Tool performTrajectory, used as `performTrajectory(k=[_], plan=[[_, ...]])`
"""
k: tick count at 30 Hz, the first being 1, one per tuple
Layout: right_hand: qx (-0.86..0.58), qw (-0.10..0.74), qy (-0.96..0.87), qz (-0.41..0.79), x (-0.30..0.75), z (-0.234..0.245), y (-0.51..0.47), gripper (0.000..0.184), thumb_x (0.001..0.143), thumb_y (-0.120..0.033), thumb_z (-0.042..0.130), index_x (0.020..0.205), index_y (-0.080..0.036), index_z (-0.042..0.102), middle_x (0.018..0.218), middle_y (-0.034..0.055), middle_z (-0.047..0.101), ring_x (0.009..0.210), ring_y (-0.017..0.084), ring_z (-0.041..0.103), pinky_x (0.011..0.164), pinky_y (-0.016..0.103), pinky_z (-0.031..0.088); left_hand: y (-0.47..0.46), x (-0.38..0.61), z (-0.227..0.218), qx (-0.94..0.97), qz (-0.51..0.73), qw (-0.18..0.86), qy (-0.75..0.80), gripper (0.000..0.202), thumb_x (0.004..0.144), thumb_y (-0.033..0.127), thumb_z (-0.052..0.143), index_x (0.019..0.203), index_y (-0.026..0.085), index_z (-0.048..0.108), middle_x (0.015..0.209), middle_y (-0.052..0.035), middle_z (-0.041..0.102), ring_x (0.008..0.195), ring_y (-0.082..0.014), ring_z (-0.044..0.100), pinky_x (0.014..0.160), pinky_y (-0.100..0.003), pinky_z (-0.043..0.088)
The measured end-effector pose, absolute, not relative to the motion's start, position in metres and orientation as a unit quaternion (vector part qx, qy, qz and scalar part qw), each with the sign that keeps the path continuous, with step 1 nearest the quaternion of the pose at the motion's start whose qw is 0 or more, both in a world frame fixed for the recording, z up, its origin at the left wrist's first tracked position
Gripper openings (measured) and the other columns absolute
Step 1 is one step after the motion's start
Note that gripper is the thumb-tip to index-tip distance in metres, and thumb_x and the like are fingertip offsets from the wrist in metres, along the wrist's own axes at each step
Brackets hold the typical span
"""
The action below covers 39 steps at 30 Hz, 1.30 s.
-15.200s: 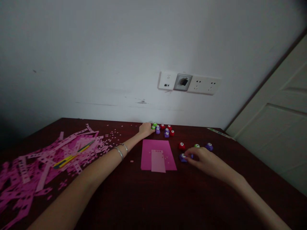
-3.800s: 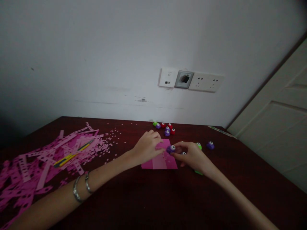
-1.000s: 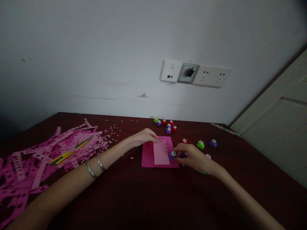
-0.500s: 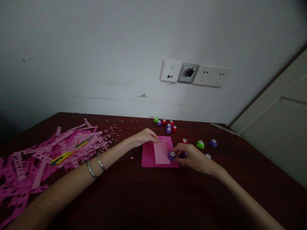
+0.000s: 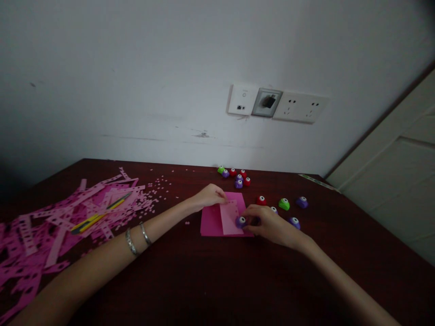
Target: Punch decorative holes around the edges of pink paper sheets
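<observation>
My left hand [image 5: 212,196] pinches the top of a light pink sheet of paper [image 5: 229,222], which has small punched holes along its upper and right edges. Under that sheet lie darker pink sheets [image 5: 210,224]. A small purple craft punch [image 5: 241,222] with a white-and-black round top is held in the fingers of my right hand [image 5: 267,224], at the light sheet's right edge. Whether the paper sits inside the punch's slot I cannot tell. Right of this hand are another purple punch [image 5: 294,222] and a green punch [image 5: 284,204].
Pink paper strips with punched holes [image 5: 61,226] are heaped on the left of the dark table [image 5: 204,280], with tiny cutouts [image 5: 146,203] scattered beside them. A yellow utility knife [image 5: 88,223] lies on the heap. Several punches [image 5: 239,183] cluster near the wall, below sockets [image 5: 301,107].
My right hand has shifted slightly left and down with the purple punch. My left hand and the light pink sheet have moved a little to the right.
</observation>
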State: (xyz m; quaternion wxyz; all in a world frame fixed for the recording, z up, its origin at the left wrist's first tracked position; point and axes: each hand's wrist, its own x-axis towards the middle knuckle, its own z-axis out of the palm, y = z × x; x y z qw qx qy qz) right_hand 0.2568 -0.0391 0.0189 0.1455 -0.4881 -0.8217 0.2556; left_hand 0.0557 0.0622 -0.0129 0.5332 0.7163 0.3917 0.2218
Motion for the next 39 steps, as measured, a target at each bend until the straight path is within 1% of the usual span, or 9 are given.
performTrajectory(k=[3,6,8,12,15,22,34,36,39], plan=[[-0.491,0.141,-0.823,0.251,0.257,0.015,-0.038,0.016,0.078,-0.018,0.059,0.092,-0.018,0.066,0.087,0.0037,0.06,0.074,0.015,0.055,0.064,0.026,0.044,0.057,0.057,-0.007,0.788,0.226,0.403,0.407,0.021,0.065,0.022,0.064,0.083,0.012,0.064,0.083,-0.0081,0.063,0.077,-0.0175,0.054,0.071,-0.031,0.04],[-0.49,0.141,-0.824,0.249,0.258,0.012,-0.038,0.014,0.078,-0.019,0.06,0.091,-0.018,0.065,0.086,0.0033,0.06,0.073,0.014,0.054,0.063,0.026,0.043,0.049,0.054,0.004,0.87,0.206,0.231,0.384,0.025,0.066,0.031,0.066,0.084,0.014,0.064,0.092,-0.0107,0.057,0.088,-0.0228,0.049,0.077,-0.035,0.037],[-0.489,0.14,-0.825,0.246,0.258,0.012,-0.038,0.013,0.078,-0.019,0.06,0.09,-0.018,0.065,0.085,0.0031,0.06,0.071,0.014,0.054,0.062,0.025,0.042,0.045,0.052,0.009,0.901,0.156,0.199,0.352,0.028,0.066,0.038,0.066,0.082,0.015,0.063,0.09,-0.0102,0.054,0.088,-0.0239,0.046,0.076,-0.034,0.036],[-0.488,0.136,-0.827,0.243,0.257,0.013,-0.037,0.015,0.078,-0.018,0.059,0.091,-0.018,0.066,0.083,0.0028,0.06,0.069,0.014,0.053,0.061,0.025,0.041,0.041,0.049,0.006,0.922,0.087,0.199,0.319,0.035,0.061,0.045,0.07,0.08,0.017,0.062,0.087,-0.0071,0.051,0.085,-0.0232,0.043,0.073,-0.033,0.036],[-0.485,0.139,-0.829,0.243,0.256,0.014,-0.037,0.014,0.078,-0.016,0.059,0.09,-0.018,0.066,0.085,0.003,0.059,0.071,0.014,0.053,0.062,0.025,0.041,0.043,0.049,0.0,0.927,0.081,0.198,0.307,0.036,0.058,0.046,0.073,0.077,0.018,0.06,0.082,-0.005,0.05,0.083,-0.0222,0.043,0.074,-0.032,0.035],[-0.482,0.156,-0.83,0.232,0.255,0.011,-0.037,0.011,0.078,-0.017,0.06,0.087,-0.018,0.065,0.084,0.0027,0.06,0.07,0.013,0.053,0.062,0.025,0.04,0.047,0.05,-0.006,0.932,0.089,0.197,0.29,0.032,0.06,0.045,0.072,0.075,0.019,0.06,0.075,-0.0032,0.05,0.078,-0.0205,0.044,0.076,-0.033,0.035],[-0.496,0.174,-0.815,0.245,0.257,0.012,-0.038,0.017,0.076,-0.02,0.061,0.093,-0.017,0.065,0.088,0.0046,0.062,0.074,0.014,0.057,0.066,0.026,0.045,0.048,0.05,-0.006,0.928,0.073,0.207,0.301,0.038,0.058,0.044,0.072,0.083,0.017,0.062,0.085,-0.006,0.053,0.081,-0.0213,0.046,0.076,-0.033,0.035],[-0.517,0.183,-0.79,0.275,0.26,0.015,-0.036,0.023,0.076,-0.028,0.063,0.095,-0.016,0.064,0.083,0.0045,0.063,0.069,0.014,0.058,0.061,0.027,0.048,0.049,0.049,0.0,0.923,0.087,0.219,0.305,0.04,0.057,0.045,0.072,0.084,0.017,0.063,0.087,-0.0069,0.053,0.083,-0.0224,0.046,0.074,-0.032,0.035],[-0.547,0.175,-0.733,0.365,0.265,0.019,-0.03,0.032,0.076,-0.04,0.061,0.095,-0.015,0.064,0.077,0.0052,0.065,0.057,0.014,0.058,0.045,0.024,0.048,0.049,0.048,0.013,0.911,0.125,0.251,0.303,0.032,0.068,0.045,0.064,0.082,0.017,0.064,0.084,-0.0068,0.056,0.079,-0.0195,0.049,0.069,-0.029,0.036]])
